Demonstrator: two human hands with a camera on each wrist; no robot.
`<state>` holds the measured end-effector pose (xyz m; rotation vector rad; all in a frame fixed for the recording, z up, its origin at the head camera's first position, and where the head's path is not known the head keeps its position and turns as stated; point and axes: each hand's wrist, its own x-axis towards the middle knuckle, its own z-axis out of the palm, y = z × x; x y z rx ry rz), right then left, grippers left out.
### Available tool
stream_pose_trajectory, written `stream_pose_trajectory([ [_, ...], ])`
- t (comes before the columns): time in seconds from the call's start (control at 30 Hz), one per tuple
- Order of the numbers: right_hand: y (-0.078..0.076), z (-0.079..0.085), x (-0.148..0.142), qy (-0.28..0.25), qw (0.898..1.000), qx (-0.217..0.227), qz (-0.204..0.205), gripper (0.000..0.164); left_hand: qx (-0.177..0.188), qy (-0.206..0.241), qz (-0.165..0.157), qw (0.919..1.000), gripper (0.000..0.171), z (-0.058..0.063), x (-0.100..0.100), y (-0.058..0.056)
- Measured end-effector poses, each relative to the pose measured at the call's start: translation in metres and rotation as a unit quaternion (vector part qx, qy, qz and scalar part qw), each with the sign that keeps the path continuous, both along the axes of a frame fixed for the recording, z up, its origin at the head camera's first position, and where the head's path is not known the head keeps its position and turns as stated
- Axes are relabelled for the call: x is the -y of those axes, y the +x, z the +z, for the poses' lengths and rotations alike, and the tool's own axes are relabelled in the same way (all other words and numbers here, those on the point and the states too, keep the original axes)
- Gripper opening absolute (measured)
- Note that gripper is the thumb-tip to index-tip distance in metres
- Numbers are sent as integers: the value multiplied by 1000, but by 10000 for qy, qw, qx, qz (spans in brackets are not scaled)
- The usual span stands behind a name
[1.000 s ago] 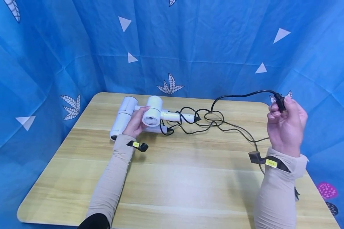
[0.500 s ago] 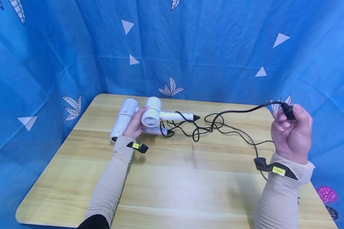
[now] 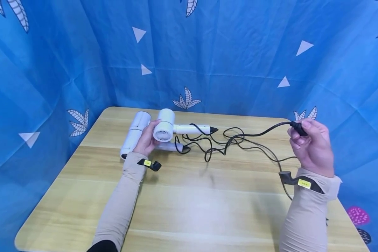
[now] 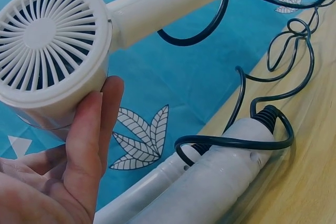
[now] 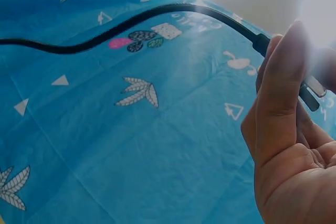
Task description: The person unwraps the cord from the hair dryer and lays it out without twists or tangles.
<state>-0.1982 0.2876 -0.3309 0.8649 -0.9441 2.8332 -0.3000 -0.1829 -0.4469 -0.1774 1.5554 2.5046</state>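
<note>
My left hand [image 3: 148, 140] grips the barrel of a white hair dryer [image 3: 164, 125], its fingers round the side near the slotted grille in the left wrist view. That dryer's handle [image 4: 168, 3] points right, with black cord draped over it. Below it, two more white handles show in the left wrist view, the nearer handle [image 4: 210, 171] with a cord loop across its end. Another white dryer barrel [image 3: 134, 134] lies left of my hand. My right hand [image 3: 313, 147] pinches a black plug [image 3: 298, 128] raised over the table's right side; metal prongs [image 5: 311, 97] stick out past the fingers.
Tangled black cords [image 3: 226, 141] run across the back middle of the wooden table [image 3: 189, 210]. One cord [image 3: 281, 175] trails right and forward, passing behind my right wrist. Blue patterned curtains [image 3: 239, 52] hang round the back and sides.
My right hand dipped right, then came back left with the plug, which is now lower. The cord behind it sags and its loops have shifted down. My left hand keeps its grip on the hair dryer.
</note>
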Motion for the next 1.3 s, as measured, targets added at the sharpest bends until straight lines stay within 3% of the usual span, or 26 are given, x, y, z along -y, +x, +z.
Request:
stream_pose_trajectory([
  [0.3, -5, -4, -1, 673, 9973, 269, -96, 40, 3, 74, 1, 10000, 22, 0, 1, 2],
  [0.53, -10, -7, -3, 1457, 9850, 528, -755, 36, -27, 115, -62, 9999, 23, 0, 2, 2],
  [0.83, -18, -12, -6, 1425, 9776, 955, -1218, 27, -51, 112, -65, 9999, 25, 0, 1, 2],
  [1.3, -31, -20, -17, 850, 9717, 1618, -1496, 15, -55, 13, -130, 9999, 26, 4, 0, 2],
])
